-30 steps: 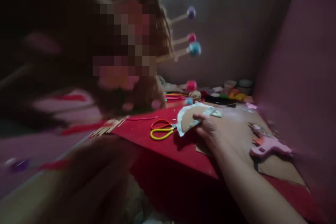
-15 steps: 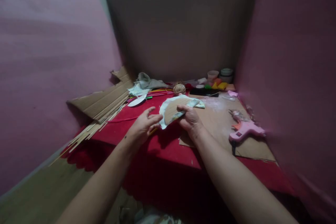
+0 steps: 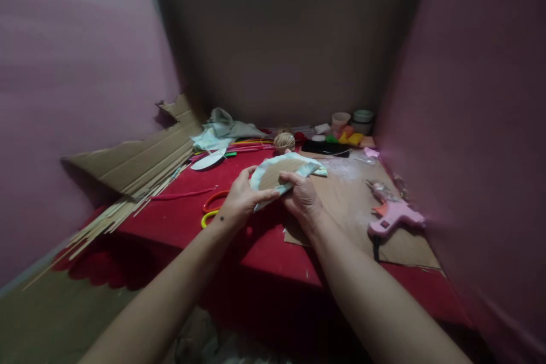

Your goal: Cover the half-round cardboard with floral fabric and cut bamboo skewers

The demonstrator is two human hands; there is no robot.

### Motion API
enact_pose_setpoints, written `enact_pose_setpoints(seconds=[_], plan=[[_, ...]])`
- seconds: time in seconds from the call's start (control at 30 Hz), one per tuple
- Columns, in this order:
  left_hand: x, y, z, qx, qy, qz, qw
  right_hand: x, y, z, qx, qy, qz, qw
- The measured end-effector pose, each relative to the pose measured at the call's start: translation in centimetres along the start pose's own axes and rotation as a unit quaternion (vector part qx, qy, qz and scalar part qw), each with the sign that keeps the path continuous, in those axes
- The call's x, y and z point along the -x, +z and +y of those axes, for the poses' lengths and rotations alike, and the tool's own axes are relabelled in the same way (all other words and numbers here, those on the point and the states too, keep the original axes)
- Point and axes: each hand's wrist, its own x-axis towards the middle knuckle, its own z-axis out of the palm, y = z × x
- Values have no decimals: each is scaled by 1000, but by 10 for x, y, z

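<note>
Both hands on one part: left hand [image 3: 242,196] pinches the left edge of the fabric-edged cardboard piece [image 3: 273,174], thumb on the near edge; right hand [image 3: 302,196] grips the near right edge. Piece is held up over the red-covered tabletop [image 3: 183,210]. Scissors [image 3: 209,218] just beside left hand, blades hidden. Pink glue gun [image 3: 396,215] to the right, on a flat cardboard sheet [image 3: 341,196]. Twine ball [image 3: 284,141] beyond the piece, black flat object [image 3: 325,149] right of it. Containers at the back right: pinkish cup [image 3: 340,120], contents can't be made out; grey-green tub [image 3: 363,121] just beside it, contents hidden. Yellow, orange and green lumps [image 3: 352,139] sit outside, in front of both.
</note>
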Motion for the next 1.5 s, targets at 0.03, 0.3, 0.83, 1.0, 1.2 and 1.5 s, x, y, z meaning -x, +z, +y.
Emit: enact_pose_setpoints(seconds=[0.03, 0.3, 0.83, 1.0, 1.2, 1.5], plan=[[-2, -1, -1, 7, 2, -11, 1000, 1, 1, -1, 5, -1, 2, 1000], [-14, -5, -15, 95, -1, -91, 991, 5, 4, -4, 43, -11, 30, 999], [-87, -40, 0, 174, -140, -372, 901, 24, 10, -7, 134, 104, -97, 981], [-79, -33, -5, 189, -165, -400, 882, 24, 8, -5, 126, 107, -85, 983], [-75, -38, -6, 221, -150, -396, 879, 21, 8, -3, 127, 110, -61, 984], [-73, -39, -7, 206, -163, -387, 884, 24, 11, -5, 136, 129, -80, 979]])
